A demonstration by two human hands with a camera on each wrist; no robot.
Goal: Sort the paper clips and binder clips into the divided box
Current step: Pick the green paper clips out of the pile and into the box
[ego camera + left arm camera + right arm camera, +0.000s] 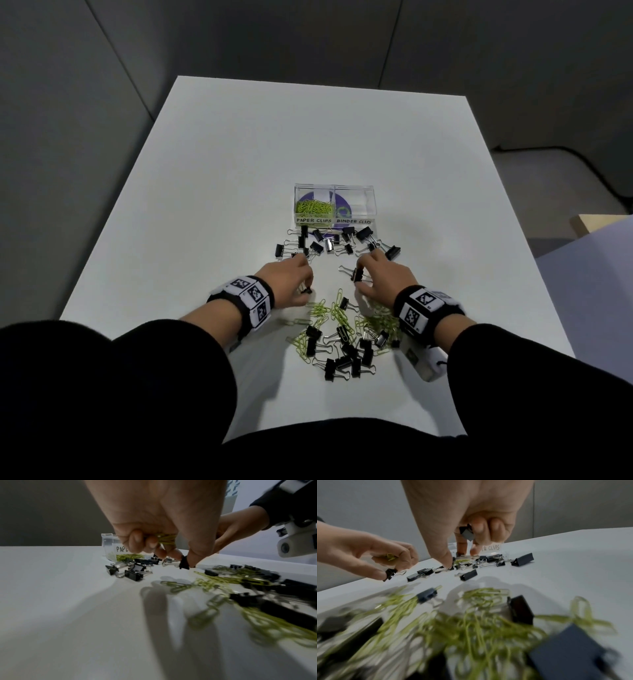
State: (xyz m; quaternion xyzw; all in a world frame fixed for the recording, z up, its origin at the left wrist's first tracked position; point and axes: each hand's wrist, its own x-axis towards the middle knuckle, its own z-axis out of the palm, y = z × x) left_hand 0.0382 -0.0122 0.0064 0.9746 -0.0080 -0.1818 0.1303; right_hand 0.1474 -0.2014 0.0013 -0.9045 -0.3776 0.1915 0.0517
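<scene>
The clear divided box [335,205] stands mid-table; its left cell, labelled PAPER CLIPS, holds green paper clips [314,206], and I see nothing in the BINDER CLIPS cell. My left hand [305,287] pinches a small black binder clip [184,563] between thumb and forefinger just above the table. Its curled fingers also hold a bunch of green paper clips [167,539]. My right hand [359,278] keeps a black binder clip [467,533] tucked under its curled fingers. Its thumb and forefinger close on another binder clip [358,274] on the table.
Loose black binder clips [329,241] lie scattered just in front of the box. A mixed heap of green paper clips and binder clips [346,334] lies close to me between my wrists. The white table [239,154] ends near my body and at the right.
</scene>
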